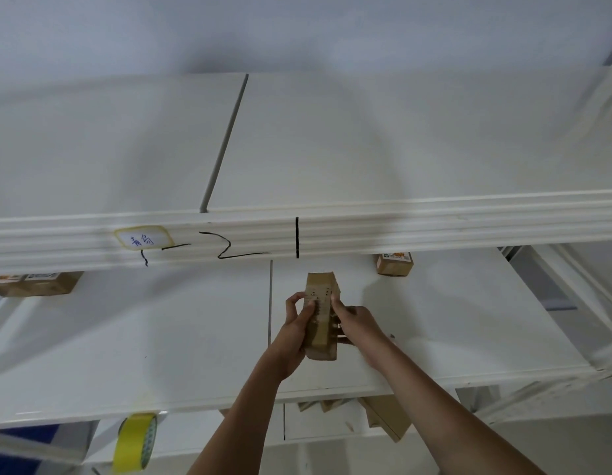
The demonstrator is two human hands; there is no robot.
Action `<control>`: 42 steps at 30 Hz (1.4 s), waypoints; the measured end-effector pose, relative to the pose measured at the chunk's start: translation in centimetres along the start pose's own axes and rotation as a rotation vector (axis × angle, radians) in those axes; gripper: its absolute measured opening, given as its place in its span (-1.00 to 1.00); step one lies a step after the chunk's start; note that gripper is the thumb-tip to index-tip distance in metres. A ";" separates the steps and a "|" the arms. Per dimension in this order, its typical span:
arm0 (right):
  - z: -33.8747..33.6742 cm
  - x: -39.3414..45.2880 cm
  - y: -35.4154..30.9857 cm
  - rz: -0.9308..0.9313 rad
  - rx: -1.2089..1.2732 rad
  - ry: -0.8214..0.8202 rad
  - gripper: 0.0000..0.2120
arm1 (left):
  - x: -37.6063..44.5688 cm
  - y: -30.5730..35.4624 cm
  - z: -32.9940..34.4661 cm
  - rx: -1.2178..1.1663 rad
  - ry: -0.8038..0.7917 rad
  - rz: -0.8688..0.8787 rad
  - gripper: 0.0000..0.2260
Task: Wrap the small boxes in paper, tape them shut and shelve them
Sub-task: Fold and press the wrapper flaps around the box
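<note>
A small brown paper-wrapped box (322,315) stands on end over the white middle shelf (160,337), just right of the board seam. My left hand (296,332) grips its left side, thumb on the taped front. My right hand (354,323) grips its right side with curled fingers. Whether the box's bottom touches the shelf is hidden by my hands.
Two wrapped boxes sit at the back of the same shelf, one far left (37,283) and one right (395,264). A marked white beam (297,236) of the upper shelf crosses above. A yellow tape roll (136,440) and brown boxes (383,416) lie below.
</note>
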State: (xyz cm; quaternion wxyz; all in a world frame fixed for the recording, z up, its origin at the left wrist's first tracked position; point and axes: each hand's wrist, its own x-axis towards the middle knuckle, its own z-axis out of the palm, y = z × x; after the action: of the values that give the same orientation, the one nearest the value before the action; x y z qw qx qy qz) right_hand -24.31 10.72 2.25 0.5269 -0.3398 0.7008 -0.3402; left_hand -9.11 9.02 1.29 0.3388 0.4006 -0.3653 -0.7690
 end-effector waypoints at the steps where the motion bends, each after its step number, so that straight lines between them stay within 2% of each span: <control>1: 0.1 -0.1 -0.2 0.009 0.035 -0.032 -0.46 | -0.2 0.0 0.2 0.024 0.012 0.014 -0.74; 3: 0.1 -0.2 -0.6 0.006 0.076 -0.079 -0.40 | -0.3 0.1 0.5 0.102 0.035 0.045 -0.77; 6: 0.1 -0.2 -0.6 -0.011 0.177 -0.087 -0.51 | -0.3 0.1 0.9 0.221 0.027 0.077 -0.76; 12: 0.0 -0.4 -0.7 -0.006 0.258 -0.103 -0.61 | -0.3 -0.5 1.3 0.244 0.038 0.124 -0.79; 17: -0.1 -1.1 -0.8 0.073 0.361 -0.134 -0.47 | -0.7 -0.6 1.3 0.288 0.041 0.156 -0.75; 22: 0.1 -1.7 -1.4 0.047 0.232 -0.057 -0.41 | -1.0 -0.7 1.9 0.262 0.011 0.147 -0.80; 29: 0.2 -1.5 -1.2 -0.003 0.073 -0.014 -0.50 | -0.9 -1.0 1.6 0.274 0.031 0.089 -0.64; 31: 0.3 -1.2 -1.0 -0.004 0.036 0.005 -0.40 | -0.8 -1.4 1.1 0.293 0.021 0.088 -0.54; 32: 0.3 -1.2 -1.2 0.009 0.036 0.007 -0.27 | -0.7 -1.5 1.0 0.287 0.029 0.089 -0.51; 34: 0.5 -0.6 -1.0 0.054 0.064 0.015 -0.01 | -0.4 -1.8 0.9 0.246 0.086 0.099 -0.57; 35: 0.5 -0.4 -0.9 0.054 0.078 0.011 -0.01 | -0.3 -1.8 0.7 0.211 0.128 0.100 -0.62; 36: 0.3 -0.7 -1.1 0.036 0.094 0.003 -0.12 | 0.0 -1.8 0.5 0.166 0.169 0.092 -0.66; 38: -0.2 -1.3 -1.5 -0.022 0.132 0.021 -0.50 | 0.1 -1.5 0.0 0.051 0.218 0.050 -0.70; 39: -0.6 -1.2 -1.3 -0.036 0.127 0.025 -0.60 | 0.0 -1.2 0.0 0.012 0.213 0.024 -0.69; 40: -0.8 -1.2 -1.1 -0.044 0.117 0.010 -0.60 | -0.1 -1.0 0.0 0.002 0.198 0.007 -0.65; 42: -0.7 -1.2 -0.7 -0.043 0.125 -0.047 -0.46 | -0.3 -0.6 0.2 0.052 0.167 0.003 -0.62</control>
State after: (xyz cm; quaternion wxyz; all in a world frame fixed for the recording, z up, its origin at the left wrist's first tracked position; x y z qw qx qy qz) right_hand -24.64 11.44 3.60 0.5560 -0.3294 0.6580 -0.3865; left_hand -9.31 9.61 0.98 0.3588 0.4716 -0.3563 -0.7224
